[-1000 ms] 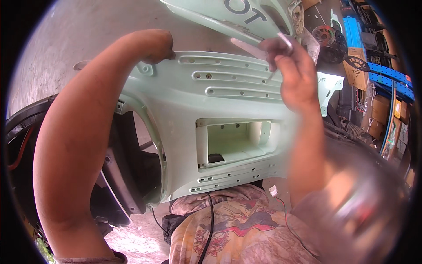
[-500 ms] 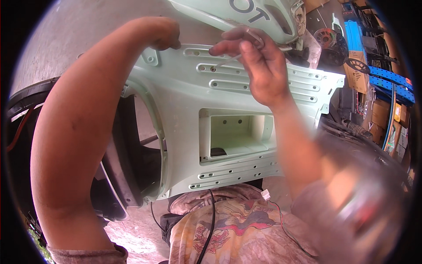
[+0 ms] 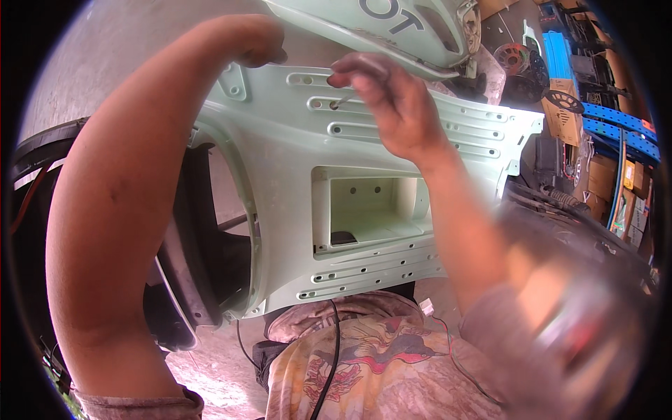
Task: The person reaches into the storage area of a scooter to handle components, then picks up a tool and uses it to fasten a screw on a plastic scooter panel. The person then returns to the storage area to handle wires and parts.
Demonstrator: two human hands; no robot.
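Note:
A pale green molded panel (image 3: 280, 168) lies in front of me, with long grooves and holes on its far side and a rectangular recess (image 3: 323, 210) in its middle. My right hand (image 3: 406, 112) hovers over the far grooves, fingers curled round a slim metal tool, like a hex key (image 3: 343, 102). The tool's tip meets a hole in one groove; the rest is hidden by the hand. At the panel's far left edge, my left hand (image 3: 262, 43) is bent down and closed, and its fingers are mostly hidden, so what they grip does not show.
Beyond the panel lies another pale green body part (image 3: 392, 28). Black trim (image 3: 199, 238) sits under the large opening at left. A black cable (image 3: 334, 350) and a white connector (image 3: 426, 306) are near my lap. Shelving with blue beams (image 3: 619, 122) and boxes stands right.
My right hand has turned and shifted slightly left, with the tool's tip still at the hole. The left hand stays at the far edge. The whole view has shifted slightly.

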